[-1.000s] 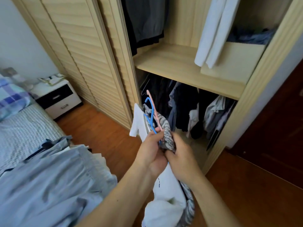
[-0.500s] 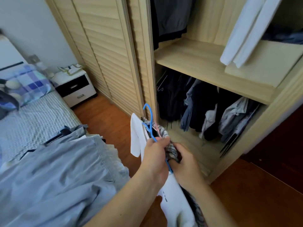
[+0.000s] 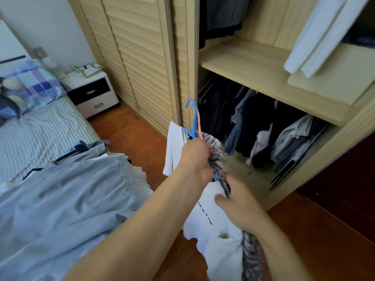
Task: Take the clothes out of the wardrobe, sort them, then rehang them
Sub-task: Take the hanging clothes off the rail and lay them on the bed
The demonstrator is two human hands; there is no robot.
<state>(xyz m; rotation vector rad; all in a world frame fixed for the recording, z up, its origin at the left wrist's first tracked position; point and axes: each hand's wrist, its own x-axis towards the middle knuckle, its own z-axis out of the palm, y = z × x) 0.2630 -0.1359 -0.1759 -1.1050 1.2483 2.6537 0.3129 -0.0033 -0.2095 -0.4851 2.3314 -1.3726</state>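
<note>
My left hand (image 3: 194,157) grips a blue hanger (image 3: 192,118) and a pink hanger (image 3: 199,126) together at their necks, in front of the open wardrobe (image 3: 253,63). From them hang a white T-shirt (image 3: 213,226) and a grey patterned garment (image 3: 218,161). Lower down, my right hand (image 3: 237,201) pinches the grey patterned garment against the white T-shirt. Dark and grey clothes (image 3: 253,126) hang on the wardrobe's lower rail.
A bed (image 3: 44,126) with a pile of light blue clothes (image 3: 67,199) lies at the left. A white bedside table (image 3: 91,92) stands by the louvred sliding door (image 3: 138,57). White fabric (image 3: 316,37) hangs over the upper shelf. Wooden floor lies underfoot.
My right hand has slid down the grey garment, away from my left hand. The view has swung left, bringing more of the bed into sight.
</note>
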